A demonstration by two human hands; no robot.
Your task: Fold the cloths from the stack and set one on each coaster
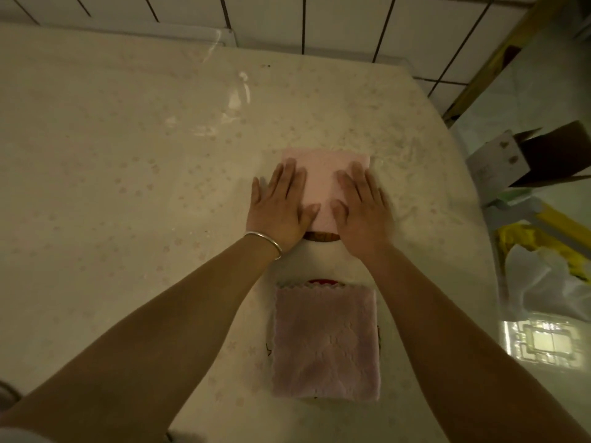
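**Two flat hands press the pink cloth down**

The pink cloth (324, 183) is folded into a neat block. It lies on the table, under both hands and between the thumbs. Just below the heels of the hands a small brown curve pokes out. That looks like the edge of a coaster (320, 237), so the cloth seems to be sitting on it.

The left hand (281, 207) lies on the left side of the cloth. The right hand (361, 209) lies on the right side. All the fingers are stretched out flat and spread a little. They are not gripping anything. They only push down, most likely to smooth the cloth and make the fold stay.

Closer to the person than the wrists, between the two arms, lies a purple cloth (326, 343). It is folded too. A bit of red shows at its top edge, so it may be covering a red coaster (321, 282).

The left wrist wears a thin silver bracelet (265, 243).

Everything rests on a pale table cover (128, 174) with tiny flowers. No stack of cloths shows anywhere near the hands.
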